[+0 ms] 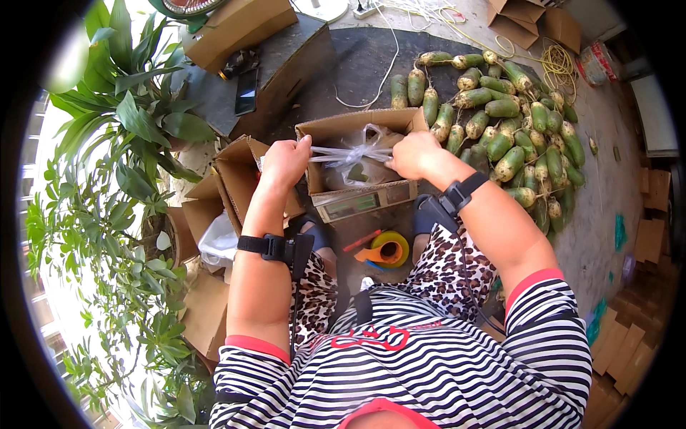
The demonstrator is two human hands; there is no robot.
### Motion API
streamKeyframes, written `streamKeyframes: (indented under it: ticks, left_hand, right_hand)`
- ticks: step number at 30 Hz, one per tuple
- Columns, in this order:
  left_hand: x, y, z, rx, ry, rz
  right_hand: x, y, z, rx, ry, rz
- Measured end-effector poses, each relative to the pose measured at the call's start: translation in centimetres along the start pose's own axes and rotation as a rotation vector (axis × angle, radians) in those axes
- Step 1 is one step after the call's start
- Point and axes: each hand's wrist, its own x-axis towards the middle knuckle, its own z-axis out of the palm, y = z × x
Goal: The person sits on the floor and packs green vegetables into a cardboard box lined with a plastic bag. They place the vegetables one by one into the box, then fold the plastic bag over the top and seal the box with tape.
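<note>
A cardboard box stands open between my feet. In it sits a clear plastic bag holding brownish contents, with a few green patches showing through. The bag's top is gathered into a knot at the middle. My left hand is closed on one twisted end of the bag, at the box's left side. Closed on the opposite end, my right hand is at the box's right rim. Both ends are stretched taut between my hands.
Green radishes lie heaped on a dark mat at the right. An orange tape dispenser rests on the floor near my feet. More open boxes stand at the left, beside potted plants. A phone lies on a dark block.
</note>
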Motion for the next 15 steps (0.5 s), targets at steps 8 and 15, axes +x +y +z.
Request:
streamKeyframes:
  ticks: [8, 15]
  left_hand:
    - [0.4, 0.4, -0.5, -0.531, 0.011, -0.17]
    - [-2.1, 2.7, -0.8, 0.075, -0.122, 0.046]
  right_hand:
    - [0.8, 0.6, 0.2, 0.223, -0.002, 0.109]
    - [-4.6, 5.0, -1.0, 1.333, 0.031, -0.244]
